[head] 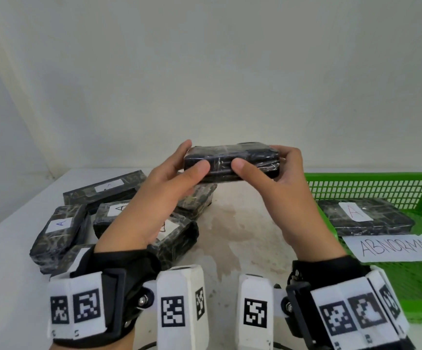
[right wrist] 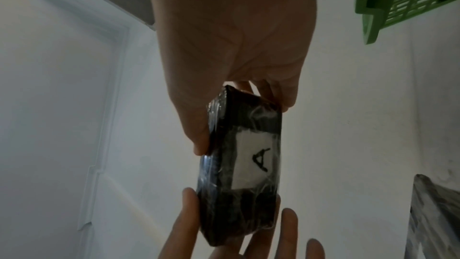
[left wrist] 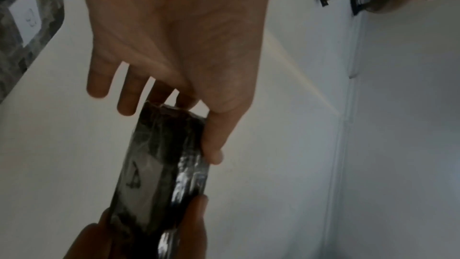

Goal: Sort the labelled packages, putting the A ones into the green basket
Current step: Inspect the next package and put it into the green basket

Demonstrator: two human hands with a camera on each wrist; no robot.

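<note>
I am holding a dark package (head: 232, 161) up in the air above the surface (head: 242, 231), between the pile and the green basket (head: 371, 183); it is a flat rectangular block wrapped in glossy, crinkled clear film; my left hand (head: 164, 195) is pinching its left end, thumb on the near edge and fingers behind; my right hand (head: 278, 188) is pinching the right end the same way. From the head view I am seeing only the plain dark edge; the wrist views are showing the underside, where a white paper label (right wrist: 254, 162) is bearing a handwritten black A.

To my left the other packages (head: 61, 231) are lying in a loose heap on the surface, mottled dark wrapping under shiny film, each visible label marked A; the surface is pale, with a brownish stain in the middle. To my right the green basket, plastic with lattice walls, is holding one package (head: 363, 218) with a red A and a paper sheet (head: 394, 247) reading ABNORMAL.
</note>
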